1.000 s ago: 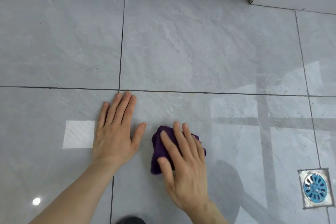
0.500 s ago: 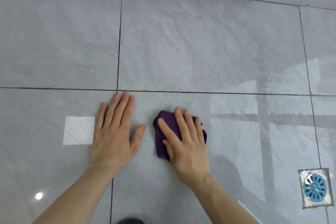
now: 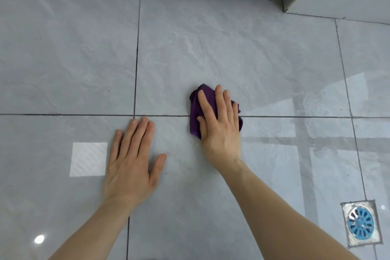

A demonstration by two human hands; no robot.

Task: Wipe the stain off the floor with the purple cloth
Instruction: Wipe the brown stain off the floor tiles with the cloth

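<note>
Purple crumpled cloth (image 3: pixel 195 112) now straddles the grout line, pushed forward since earlier; right hand (image 3: pixel 219 124) presses it flat-fingered, left hand (image 3: pixel 133 164) splayed open on grey tile floor (image 3: pixel 232 48); stain apparently hidden.

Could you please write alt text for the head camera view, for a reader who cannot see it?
A person's right hand presses a crumpled purple cloth flat onto a grey tiled floor, across a grout line. The left hand rests palm-down beside it; a blue floor drain sits at lower right.

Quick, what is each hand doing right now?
Left hand: open, flat on the floor tile, holding nothing.
Right hand: open, fingers spread, pressing the purple cloth down on the floor.
</note>
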